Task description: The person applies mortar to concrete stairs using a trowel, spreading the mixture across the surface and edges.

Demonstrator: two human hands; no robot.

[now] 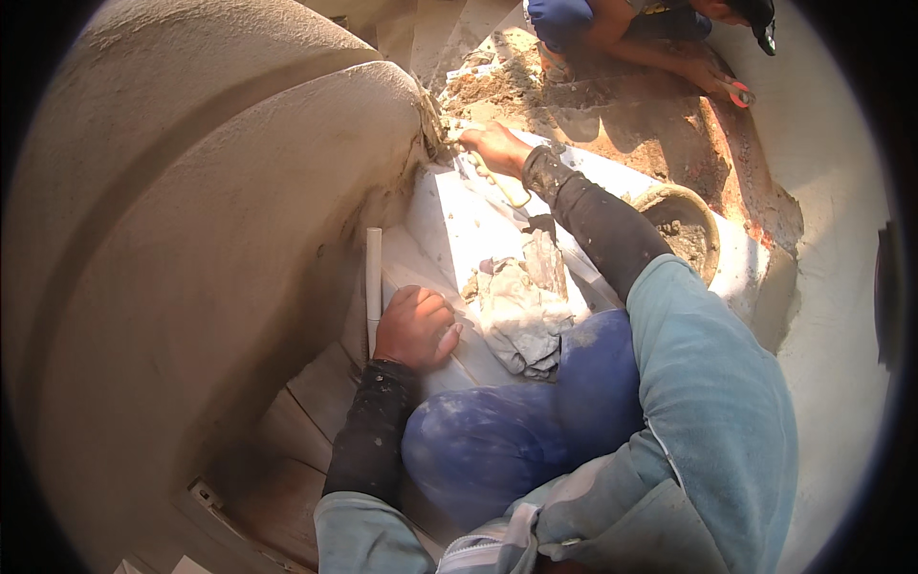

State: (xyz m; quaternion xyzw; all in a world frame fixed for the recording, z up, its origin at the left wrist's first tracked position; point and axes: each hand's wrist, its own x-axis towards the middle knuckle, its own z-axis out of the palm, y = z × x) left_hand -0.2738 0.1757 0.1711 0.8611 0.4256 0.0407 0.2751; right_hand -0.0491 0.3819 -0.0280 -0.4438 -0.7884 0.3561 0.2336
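Note:
My right hand (497,148) reaches out to the foot of the curved plastered wall (287,163), where its broken edge meets the white step (440,215). Its fingers are curled, but whatever they hold is too small to make out. A thin yellowish curved piece (519,199) lies just below that hand. Closed into a fist, my left hand (416,328) rests low on the pale surface beside an upright white pipe (373,277). Nothing shows in its fingers. Between my arms lies a crumpled grey-white cloth (521,320), close to my knee.
A round bucket (713,230) with grey mortar stands right of my right forearm. Beyond it, another person (612,29) crouches over rough brown ground, holding a small red round object (739,94). A pale wall (841,287) curves along the right. A metal-edged strip (206,497) lies lower left.

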